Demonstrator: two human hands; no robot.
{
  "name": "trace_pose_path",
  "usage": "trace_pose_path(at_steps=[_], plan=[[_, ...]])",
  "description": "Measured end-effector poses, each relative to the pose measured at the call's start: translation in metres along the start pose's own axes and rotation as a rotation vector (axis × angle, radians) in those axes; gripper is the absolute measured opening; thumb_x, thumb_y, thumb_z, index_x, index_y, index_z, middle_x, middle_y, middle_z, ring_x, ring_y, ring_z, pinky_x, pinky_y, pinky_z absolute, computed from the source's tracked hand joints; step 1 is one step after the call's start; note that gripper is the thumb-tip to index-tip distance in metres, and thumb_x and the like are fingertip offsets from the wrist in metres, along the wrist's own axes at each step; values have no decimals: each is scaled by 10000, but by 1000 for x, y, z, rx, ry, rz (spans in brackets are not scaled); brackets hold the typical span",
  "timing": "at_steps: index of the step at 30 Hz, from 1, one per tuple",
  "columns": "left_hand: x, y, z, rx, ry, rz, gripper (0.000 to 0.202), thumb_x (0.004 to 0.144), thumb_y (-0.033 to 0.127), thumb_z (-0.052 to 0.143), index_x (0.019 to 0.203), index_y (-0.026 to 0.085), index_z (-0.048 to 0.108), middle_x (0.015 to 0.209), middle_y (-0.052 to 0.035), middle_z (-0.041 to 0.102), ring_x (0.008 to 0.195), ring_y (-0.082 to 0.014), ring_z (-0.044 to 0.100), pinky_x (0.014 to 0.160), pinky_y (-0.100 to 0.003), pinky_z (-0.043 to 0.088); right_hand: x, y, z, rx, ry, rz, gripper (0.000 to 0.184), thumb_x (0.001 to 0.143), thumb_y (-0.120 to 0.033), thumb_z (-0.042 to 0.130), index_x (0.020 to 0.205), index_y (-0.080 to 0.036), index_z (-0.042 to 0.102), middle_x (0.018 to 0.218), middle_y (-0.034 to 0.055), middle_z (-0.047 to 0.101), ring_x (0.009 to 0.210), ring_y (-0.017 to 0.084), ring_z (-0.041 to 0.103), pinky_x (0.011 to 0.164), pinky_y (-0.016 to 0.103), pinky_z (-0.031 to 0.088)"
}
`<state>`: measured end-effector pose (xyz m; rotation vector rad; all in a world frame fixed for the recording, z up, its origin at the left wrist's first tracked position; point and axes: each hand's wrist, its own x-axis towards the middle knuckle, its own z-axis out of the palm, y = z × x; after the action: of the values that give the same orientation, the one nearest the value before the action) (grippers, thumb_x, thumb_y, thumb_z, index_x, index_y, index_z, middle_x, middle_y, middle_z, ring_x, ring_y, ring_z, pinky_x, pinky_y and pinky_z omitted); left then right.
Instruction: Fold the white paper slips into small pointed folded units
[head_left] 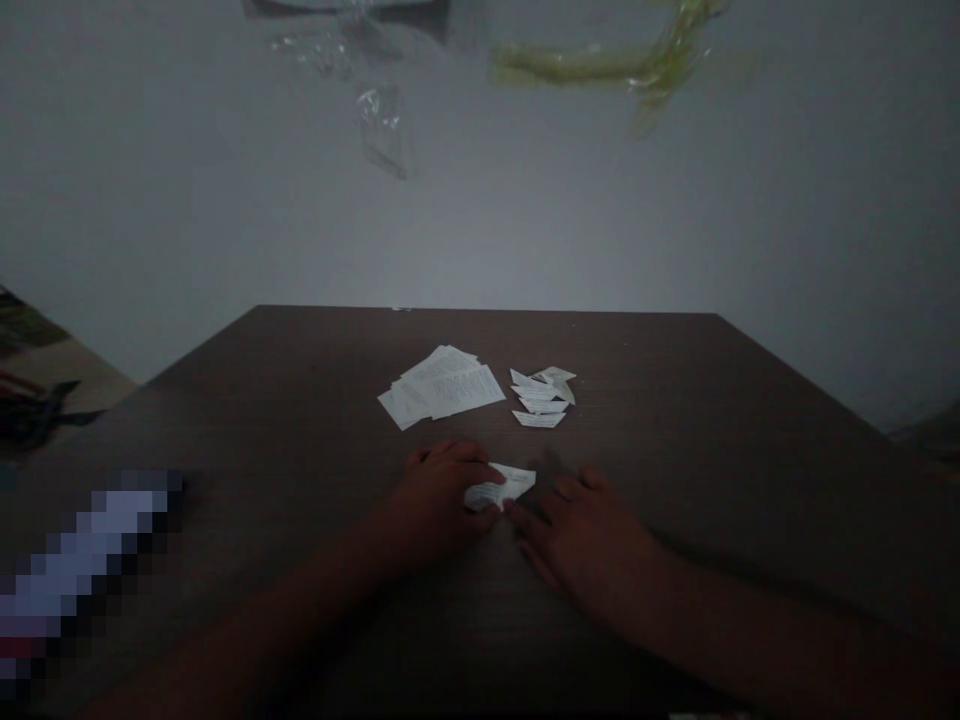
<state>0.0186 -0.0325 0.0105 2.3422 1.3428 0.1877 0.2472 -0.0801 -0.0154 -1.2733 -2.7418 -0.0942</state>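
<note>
A small piece of printed paper (517, 480), partly folded with a pointed corner, lies on the table in front of me. My left hand (446, 490) grips it from the left, fingers over the top and thumb at its near edge, hiding its left part. From the right, my right hand (581, 530) rests on the table with fingers spread, one fingertip at the paper's lower corner. Just beyond are several folded paper pieces (540, 420) in an overlapping row. To their left lies a loose pile of flat printed paper sheets (457, 388).
The brown table (637, 370) runs back to a pale wall (480, 220) with clear and yellow tape (577, 66) stuck on it. A blurred-out long object (82, 560) lies at the table's left. Dark items (34, 410) show beyond the left edge.
</note>
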Motion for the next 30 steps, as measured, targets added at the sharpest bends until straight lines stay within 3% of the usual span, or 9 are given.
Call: trace_pose_path(at_steps=[3, 8, 13, 19, 25, 30], plan=[[1, -1, -1, 8, -20, -23, 349, 955, 290, 835, 1303, 320, 858, 1442, -66, 762, 1437, -403, 664, 1271, -625, 440, 1, 4, -1, -57, -70, 50, 237, 1066, -306, 746, 1261, -241, 862, 873, 123, 861, 894, 344, 776, 832, 497, 521], [-1, 1, -3, 17, -23, -15, 358, 978, 250, 809, 1333, 278, 849, 1440, -85, 761, 1429, -387, 666, 1266, -631, 426, 3, 15, -5, -55, -45, 118, 175, 999, -235, 787, 1151, -246, 872, 814, 118, 853, 844, 336, 775, 831, 497, 528], [-5, 2, -3, 57, -55, 13, 397, 1014, 262, 783, 1410, 266, 818, 1461, -112, 742, 1432, -378, 653, 1261, -638, 418, 9, 15, -17, -90, -125, 138, 168, 1090, -236, 700, 1075, -191, 861, 950, 161, 869, 962, 369, 794, 869, 518, 549], [-7, -1, -5, 46, -95, 86, 438, 950, 223, 794, 1376, 316, 826, 1391, -79, 730, 1367, -383, 666, 1218, -597, 464, 9, 21, 2, 114, 53, -117, 152, 1055, -122, 724, 1169, -165, 815, 1118, 131, 829, 1064, 327, 761, 983, 486, 588], [-7, -7, -10, 62, -109, 204, 519, 920, 115, 758, 1406, 291, 804, 1353, -85, 725, 1321, -363, 669, 1161, -580, 477, 6, 31, 12, 186, 48, -265, 274, 1087, -104, 663, 1332, -155, 776, 1300, 143, 810, 1191, 304, 752, 1125, 496, 583], [0, -16, -10, 56, -117, 264, 256, 984, 82, 725, 1145, 225, 864, 1251, -74, 772, 1253, -328, 707, 1166, -570, 458, 5, 33, -1, 140, -4, -305, 282, 1077, -110, 684, 1332, -153, 795, 1283, 139, 820, 1174, 313, 771, 1140, 526, 593]])
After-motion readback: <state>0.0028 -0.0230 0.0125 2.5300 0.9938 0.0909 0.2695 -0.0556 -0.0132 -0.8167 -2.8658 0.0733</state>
